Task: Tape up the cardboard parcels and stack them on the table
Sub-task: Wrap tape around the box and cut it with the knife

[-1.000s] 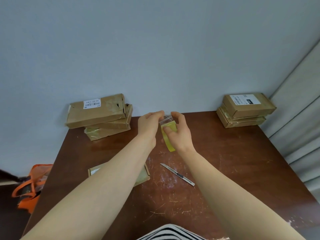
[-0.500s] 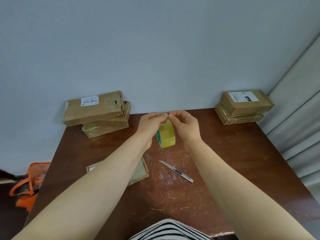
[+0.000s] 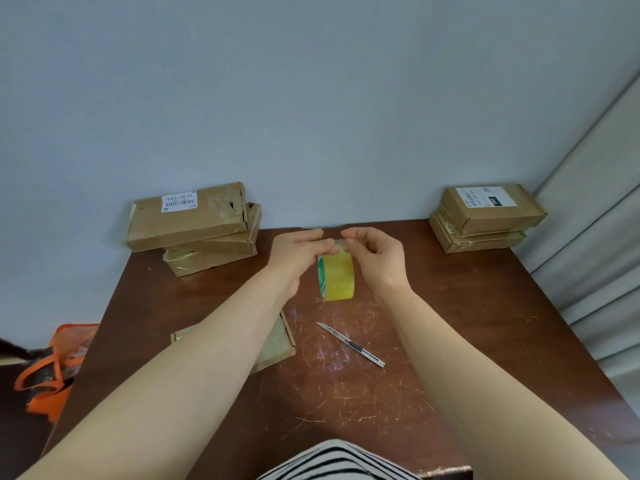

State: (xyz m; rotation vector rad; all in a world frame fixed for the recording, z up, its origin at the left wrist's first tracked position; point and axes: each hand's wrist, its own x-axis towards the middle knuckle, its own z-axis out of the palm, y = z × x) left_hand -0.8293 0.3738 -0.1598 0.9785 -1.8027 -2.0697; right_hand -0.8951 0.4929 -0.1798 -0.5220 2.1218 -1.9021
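A yellow roll of tape (image 3: 336, 277) hangs in the air above the middle of the brown table (image 3: 485, 306). My left hand (image 3: 297, 252) and my right hand (image 3: 375, 258) pinch it at its top, where a clear strip of tape shows between the fingertips. A flat cardboard parcel (image 3: 277, 341) lies on the table under my left forearm, mostly hidden. A stack of three cardboard parcels (image 3: 194, 226) stands at the back left, and a stack of two parcels (image 3: 485, 220) at the back right.
A utility knife (image 3: 349, 344) lies on the table in front of the tape roll. An orange bag (image 3: 52, 368) sits on the floor to the left of the table. A grey wall closes the back, a curtain the right.
The roll has turned from edge-on in my right hand to hanging broadside below both hands. My right hand moved from gripping the roll to pinching at its top beside my left.
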